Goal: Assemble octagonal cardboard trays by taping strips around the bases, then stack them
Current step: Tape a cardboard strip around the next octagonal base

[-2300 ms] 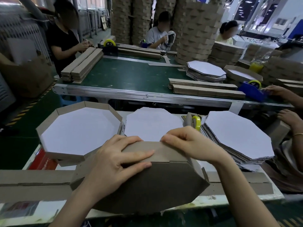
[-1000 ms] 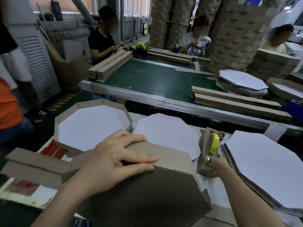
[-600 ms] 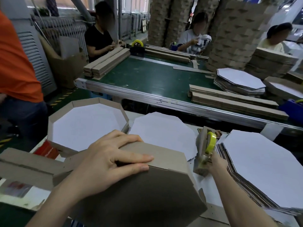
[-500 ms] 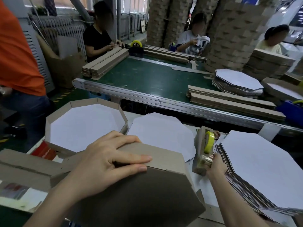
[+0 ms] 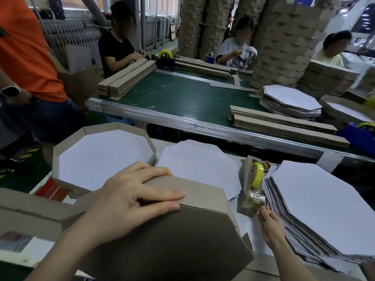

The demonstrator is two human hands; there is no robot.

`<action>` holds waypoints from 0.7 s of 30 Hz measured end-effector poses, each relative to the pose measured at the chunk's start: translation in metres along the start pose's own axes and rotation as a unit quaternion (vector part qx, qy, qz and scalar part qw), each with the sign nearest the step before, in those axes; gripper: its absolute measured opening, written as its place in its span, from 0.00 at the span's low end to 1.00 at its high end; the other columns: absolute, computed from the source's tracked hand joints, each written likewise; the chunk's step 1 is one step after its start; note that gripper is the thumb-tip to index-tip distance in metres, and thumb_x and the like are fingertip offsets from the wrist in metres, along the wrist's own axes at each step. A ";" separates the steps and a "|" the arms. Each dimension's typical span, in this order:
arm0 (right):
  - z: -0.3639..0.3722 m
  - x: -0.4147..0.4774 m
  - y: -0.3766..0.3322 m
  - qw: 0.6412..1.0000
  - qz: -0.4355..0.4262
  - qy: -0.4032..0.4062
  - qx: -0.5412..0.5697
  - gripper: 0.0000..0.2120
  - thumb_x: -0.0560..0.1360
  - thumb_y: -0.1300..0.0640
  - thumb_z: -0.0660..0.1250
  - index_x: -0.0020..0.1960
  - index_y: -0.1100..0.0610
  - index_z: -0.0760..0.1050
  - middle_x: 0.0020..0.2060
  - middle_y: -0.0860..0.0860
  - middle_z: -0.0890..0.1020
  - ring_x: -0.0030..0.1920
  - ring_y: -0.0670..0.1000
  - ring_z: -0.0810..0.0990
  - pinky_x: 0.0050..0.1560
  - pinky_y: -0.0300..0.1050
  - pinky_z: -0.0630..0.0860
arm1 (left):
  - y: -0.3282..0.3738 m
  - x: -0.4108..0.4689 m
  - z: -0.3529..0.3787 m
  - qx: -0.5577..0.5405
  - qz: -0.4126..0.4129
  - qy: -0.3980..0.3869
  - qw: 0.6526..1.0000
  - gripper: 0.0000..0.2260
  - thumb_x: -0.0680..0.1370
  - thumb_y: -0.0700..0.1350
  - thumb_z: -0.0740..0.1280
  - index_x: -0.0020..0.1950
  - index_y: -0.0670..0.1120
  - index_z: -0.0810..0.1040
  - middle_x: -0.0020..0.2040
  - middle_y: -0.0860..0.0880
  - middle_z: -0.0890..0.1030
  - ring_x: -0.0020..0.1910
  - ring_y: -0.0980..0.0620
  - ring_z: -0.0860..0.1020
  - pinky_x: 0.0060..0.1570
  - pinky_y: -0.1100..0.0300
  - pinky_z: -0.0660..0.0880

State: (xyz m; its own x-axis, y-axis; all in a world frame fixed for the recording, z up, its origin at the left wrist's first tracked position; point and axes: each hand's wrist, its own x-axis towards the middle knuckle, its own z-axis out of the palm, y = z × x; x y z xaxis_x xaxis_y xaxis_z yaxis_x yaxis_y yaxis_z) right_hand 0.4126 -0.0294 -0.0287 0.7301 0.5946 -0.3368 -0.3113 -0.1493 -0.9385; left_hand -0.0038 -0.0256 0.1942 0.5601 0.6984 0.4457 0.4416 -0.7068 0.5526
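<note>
Head camera view, looking down at a white counter [image 5: 245,224] in a cardboard workshop. In the centre foreground a brown octagonal tray [image 5: 172,244] stands tilted on its edge, its plain underside facing the camera. The left hand [image 5: 129,199] lies flat across its top edge, fingers straight and pressing the side strip against the base; it grips nothing. Just right of the tray stands a tape dispenser [image 5: 250,187] with a yellow roll. The right hand [image 5: 269,226] reaches up to its lower end, fingertips pinching at the crumpled tape there.

Left of the hands, a finished tray [image 5: 67,142] lies open side up, showing a white inside. Beside it, touching its wall, rests a single white octagonal base [image 5: 198,165]. At the far right sits a tall stack of bases [image 5: 324,205], white face up. A long brown cardboard strip [image 5: 30,216] lies along the near left edge.

Beyond the counter runs a green conveyor belt [image 5: 182,94] carrying bundles of strips [image 5: 284,124]. Three seated workers face it from the far side, and a person in an orange shirt [image 5: 26,47] stands at the left.
</note>
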 end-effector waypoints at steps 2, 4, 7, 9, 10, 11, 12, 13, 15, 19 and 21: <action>-0.001 0.002 0.001 1.000 0.003 -0.002 0.000 0.13 0.81 0.66 0.62 0.37 0.66 0.72 0.66 0.62 0.75 0.69 0.57 0.73 0.54 0.34 0.76 | 0.000 0.000 -0.001 -0.002 0.001 -0.002 1.000 0.10 0.72 0.67 0.63 0.52 0.75 0.77 0.60 0.71 0.73 0.57 0.60 0.74 0.50 0.52 0.76; -0.004 0.004 0.003 1.000 -0.007 0.001 -0.021 0.12 0.80 0.66 0.63 0.38 0.67 0.74 0.61 0.63 0.77 0.61 0.55 0.77 0.46 0.30 0.77 | 0.001 -0.001 -0.001 -0.001 0.004 -0.004 1.000 0.10 0.72 0.67 0.63 0.52 0.75 0.77 0.60 0.71 0.73 0.56 0.60 0.74 0.50 0.53 0.76; -0.008 0.008 -0.001 0.999 -0.019 0.010 -0.036 0.09 0.80 0.63 0.65 0.42 0.66 0.77 0.51 0.62 0.80 0.45 0.51 0.78 0.35 0.27 0.77 | 0.004 -0.001 -0.001 0.000 0.009 -0.010 1.000 0.10 0.72 0.67 0.62 0.52 0.75 0.77 0.61 0.72 0.72 0.57 0.61 0.73 0.52 0.57 0.75; -0.007 0.007 0.000 0.999 -0.020 0.015 -0.034 0.09 0.80 0.63 0.65 0.43 0.65 0.77 0.46 0.61 0.80 0.46 0.52 0.78 0.34 0.27 0.77 | 0.005 -0.001 -0.002 0.005 0.012 -0.016 1.000 0.10 0.71 0.68 0.62 0.52 0.75 0.77 0.61 0.72 0.71 0.57 0.62 0.72 0.52 0.60 0.74; -0.006 0.006 0.001 0.999 -0.021 0.021 -0.036 0.09 0.80 0.63 0.65 0.42 0.65 0.77 0.47 0.61 0.80 0.46 0.53 0.78 0.35 0.27 0.77 | 0.005 -0.001 -0.002 0.007 0.013 -0.020 1.000 0.10 0.71 0.68 0.62 0.52 0.76 0.77 0.61 0.72 0.71 0.58 0.62 0.72 0.53 0.61 0.73; -0.004 0.005 0.003 0.999 -0.023 0.025 -0.035 0.10 0.80 0.63 0.65 0.41 0.65 0.76 0.49 0.63 0.80 0.45 0.52 0.79 0.36 0.28 0.78 | 0.005 -0.001 -0.002 0.008 0.014 -0.023 1.000 0.10 0.71 0.68 0.62 0.52 0.76 0.76 0.61 0.72 0.71 0.58 0.63 0.72 0.53 0.62 0.73; -0.002 0.004 0.005 0.999 -0.026 0.026 -0.030 0.11 0.81 0.63 0.64 0.40 0.65 0.75 0.51 0.65 0.80 0.44 0.52 0.79 0.39 0.30 0.79 | 0.006 0.000 -0.002 0.008 0.015 -0.025 1.000 0.11 0.71 0.68 0.62 0.52 0.76 0.77 0.61 0.72 0.71 0.58 0.63 0.72 0.53 0.63 0.72; 0.000 0.002 0.005 0.999 -0.026 0.031 -0.025 0.12 0.81 0.63 0.63 0.39 0.65 0.74 0.53 0.68 0.79 0.45 0.53 0.80 0.44 0.34 0.81 | 0.006 0.001 -0.002 0.007 0.017 -0.025 1.000 0.11 0.71 0.68 0.62 0.52 0.75 0.77 0.61 0.72 0.70 0.58 0.63 0.72 0.53 0.64 0.71; 0.004 0.001 0.006 0.998 -0.016 0.050 -0.025 0.12 0.81 0.62 0.63 0.41 0.66 0.73 0.53 0.70 0.79 0.53 0.60 0.82 0.58 0.49 0.80 | 0.006 0.002 0.000 0.003 0.020 -0.025 0.999 0.10 0.71 0.68 0.62 0.51 0.75 0.77 0.62 0.72 0.70 0.57 0.63 0.72 0.54 0.64 0.70; -0.002 -0.007 0.016 0.985 0.020 0.132 -0.106 0.12 0.81 0.57 0.64 0.47 0.67 0.76 0.50 0.64 0.83 0.50 0.61 0.83 0.53 0.56 0.80 | 0.005 -0.002 0.000 0.002 0.020 -0.024 1.000 0.10 0.72 0.68 0.62 0.52 0.75 0.77 0.61 0.72 0.71 0.57 0.63 0.72 0.54 0.62 0.72; -0.011 -0.018 0.022 0.973 0.015 0.162 -0.163 0.14 0.82 0.54 0.63 0.50 0.66 0.77 0.47 0.62 0.83 0.49 0.62 0.82 0.55 0.61 0.79 | 0.005 -0.003 0.000 -0.001 0.020 -0.029 0.999 0.10 0.72 0.68 0.62 0.52 0.76 0.77 0.60 0.72 0.72 0.57 0.62 0.72 0.54 0.62 0.72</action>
State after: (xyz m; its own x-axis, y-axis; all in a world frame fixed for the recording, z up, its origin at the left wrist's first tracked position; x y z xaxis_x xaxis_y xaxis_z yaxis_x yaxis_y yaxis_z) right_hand 0.3991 -0.0518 -0.0446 0.8934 0.3148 -0.3204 -0.1632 -0.4369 -0.8846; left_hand -0.0029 -0.0315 0.1955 0.6166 0.6617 0.4266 0.4161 -0.7338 0.5370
